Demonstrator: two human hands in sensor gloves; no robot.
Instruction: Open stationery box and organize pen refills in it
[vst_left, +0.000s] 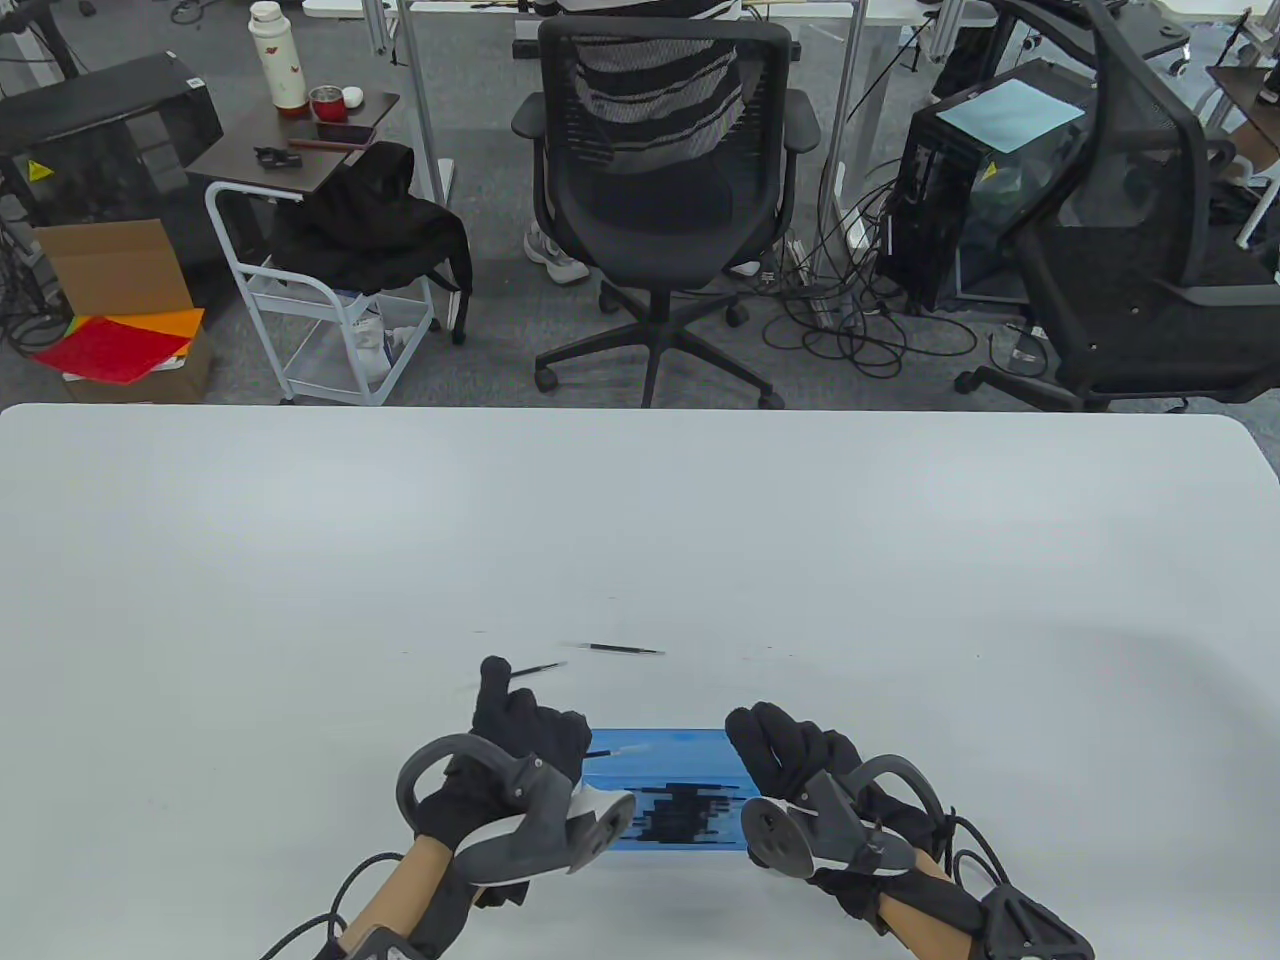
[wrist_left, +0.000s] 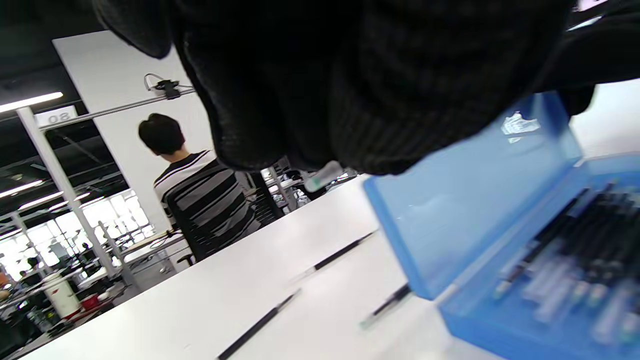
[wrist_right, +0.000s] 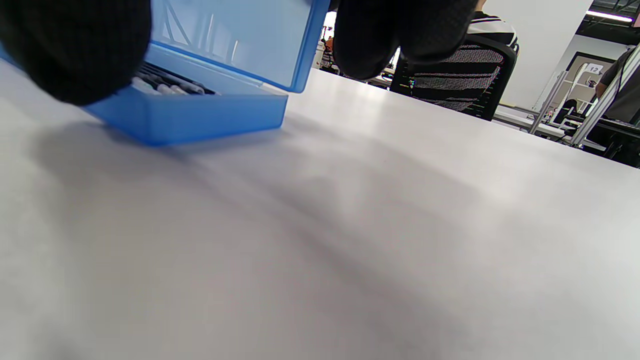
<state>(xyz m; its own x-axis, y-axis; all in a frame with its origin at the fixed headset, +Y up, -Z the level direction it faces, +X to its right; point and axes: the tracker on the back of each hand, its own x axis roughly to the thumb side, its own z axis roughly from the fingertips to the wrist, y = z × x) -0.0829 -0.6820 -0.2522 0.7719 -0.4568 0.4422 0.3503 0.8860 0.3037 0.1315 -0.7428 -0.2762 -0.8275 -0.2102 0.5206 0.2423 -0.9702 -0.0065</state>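
You were working in an office: beyond your white table (vst_left: 640, 520) a black mesh chair (vst_left: 660, 180) stood at centre top, a computer tower (vst_left: 960, 190) with tangled cables (vst_left: 860, 320) sat upper right, and a cart (vst_left: 300, 290) with a flask (vst_left: 277, 55) stood upper left.

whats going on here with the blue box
A person in black sensor gloves is sorting pen refills into a blue stationery box at the near edge of the white table. The box lid stands open, and several refills already lie inside. The left hand grips a refill at the box's left end, and the right hand is at its right end, though its exact grip is unclear. A few loose refills lie on the table beyond the box.
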